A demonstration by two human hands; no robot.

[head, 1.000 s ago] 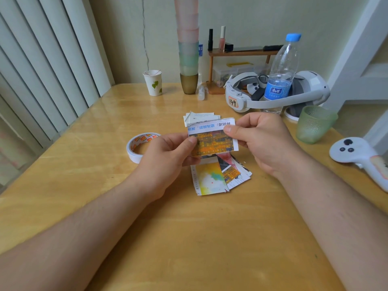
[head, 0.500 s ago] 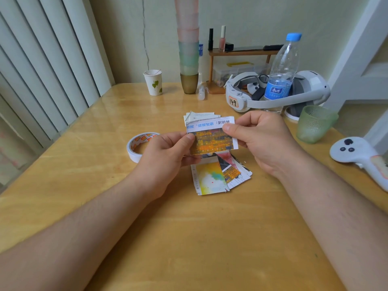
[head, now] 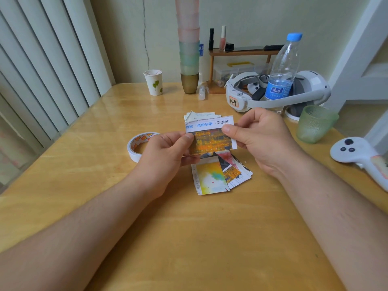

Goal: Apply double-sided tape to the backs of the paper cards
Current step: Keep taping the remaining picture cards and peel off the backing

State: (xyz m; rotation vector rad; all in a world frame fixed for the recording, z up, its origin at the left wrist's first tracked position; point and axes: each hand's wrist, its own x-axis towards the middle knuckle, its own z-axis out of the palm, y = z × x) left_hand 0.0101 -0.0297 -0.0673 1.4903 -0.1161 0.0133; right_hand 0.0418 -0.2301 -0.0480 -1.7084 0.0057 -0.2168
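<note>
Little moved: both hands, left (head: pixel 165 156) and right (head: pixel 260 137), still pinch card (head: pixel 212 139) face-up; back unseen, probably untaped.

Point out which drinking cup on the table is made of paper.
The white paper cup with green leaf prints, standing near the blinds; the others, a green glass cup and stacked tumblers, aren't paper.

Home room: wooden table (head: pixel 189 238), stacked cups (head: pixel 189 49), cosmetics shelf (head: pixel 241 52), vertical blinds (head: pixel 42 59).
</note>
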